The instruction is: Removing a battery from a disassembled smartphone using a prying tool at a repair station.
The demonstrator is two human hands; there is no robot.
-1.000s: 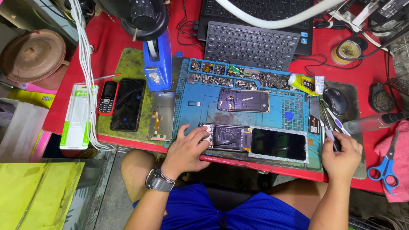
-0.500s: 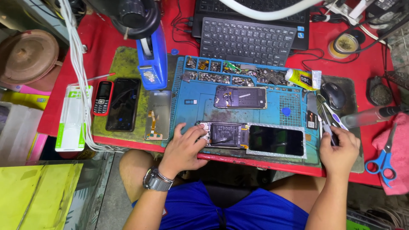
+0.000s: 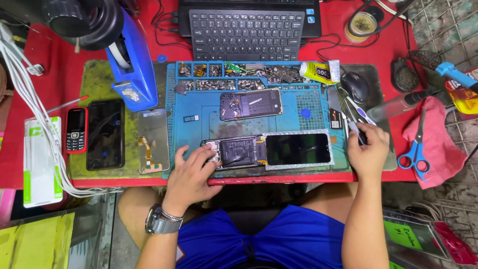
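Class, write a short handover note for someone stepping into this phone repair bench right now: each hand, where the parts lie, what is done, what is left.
Left hand: fingers resting on the left end of the opened phone at the front of the blue repair mat, holding nothing.
Right hand: gripping tweezers at the mat's right edge.
Parts: black screen panel lies right beside the opened phone; a second opened phone sits behind it; a display with flex cable lies left of the mat.
Done: back is off, insides exposed.
Left: inner work and closing up, by the look of it.
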